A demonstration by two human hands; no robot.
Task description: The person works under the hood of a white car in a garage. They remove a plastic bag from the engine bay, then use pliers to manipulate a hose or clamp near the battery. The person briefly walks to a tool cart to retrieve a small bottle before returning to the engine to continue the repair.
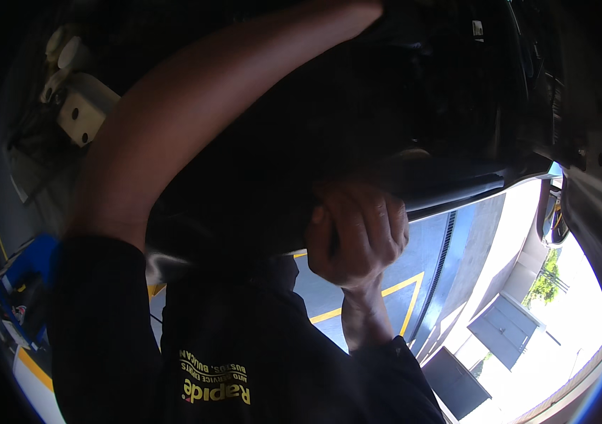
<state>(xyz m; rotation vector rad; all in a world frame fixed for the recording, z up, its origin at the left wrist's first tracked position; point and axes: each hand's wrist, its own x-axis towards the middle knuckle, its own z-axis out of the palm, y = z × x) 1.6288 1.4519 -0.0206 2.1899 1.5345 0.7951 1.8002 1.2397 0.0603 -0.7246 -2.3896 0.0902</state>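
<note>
My left forearm (pixel 195 106) rises from a dark sleeve at the left and reaches up across the view. Its hand is lost in the dark at the top, so neither its fingers nor anything it touches can be seen. Right of the middle, my right hand (pixel 361 233) is closed, with its knuckles up and the thumb bent on its left side. It rests at the lower edge of a dark, shadowed panel (pixel 449 187) of a vehicle. Whatever lies within its fingers is hidden.
A pale metal bracket (pixel 83 109) with round holes sits at upper left. Blue equipment (pixel 29 272) stands at far left. Beyond the opening are a grey floor with yellow lines (pixel 403 297), a side mirror (pixel 555 215) and grey panels (pixel 506 328) in bright light.
</note>
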